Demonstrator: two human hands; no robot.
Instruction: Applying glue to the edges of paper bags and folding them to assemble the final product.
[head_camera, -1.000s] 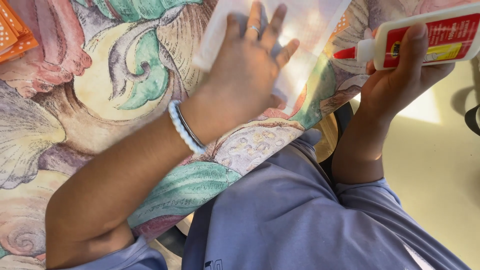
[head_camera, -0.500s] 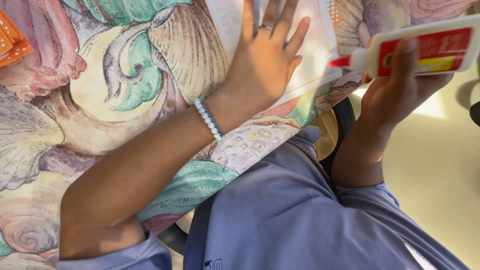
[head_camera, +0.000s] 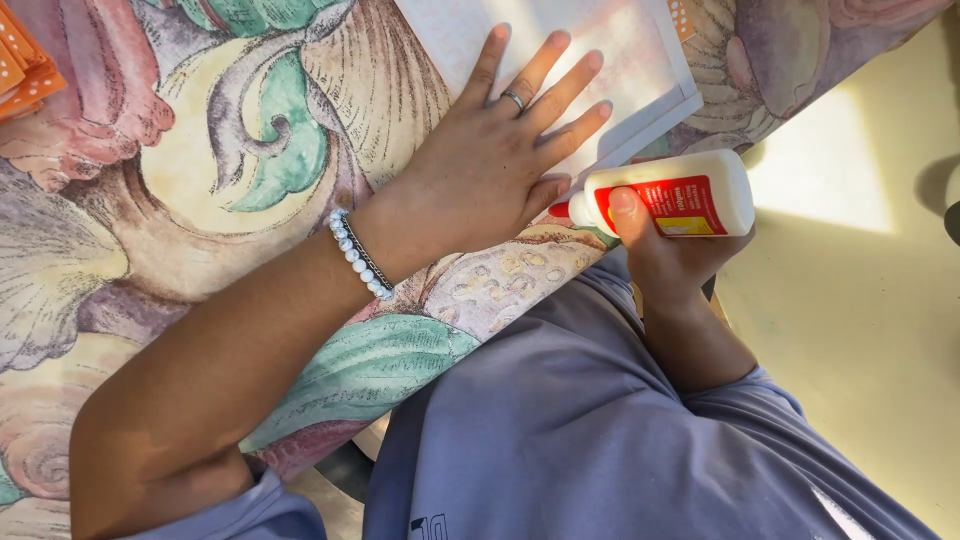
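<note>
Gluing step in hand: left hand (head_camera: 490, 175) spread flat, pinning the white paper sheet (head_camera: 590, 60) to the shell-patterned tablecloth (head_camera: 230, 160). Right hand (head_camera: 665, 250) wrapped around the white glue bottle (head_camera: 665, 195), lying sideways at the table edge, red tip just beside the sheet's near corner. Next move likely calling for a steady aim onto the paper and a gentle squeeze.

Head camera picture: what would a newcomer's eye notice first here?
First the left hand, fingers spread flat on the white paper at the top, with a ring and a beaded bracelet at the wrist. Next, the right hand holding a white glue bottle sideways at the table edge. Beneath lies the shell-patterned tablecloth.
</note>
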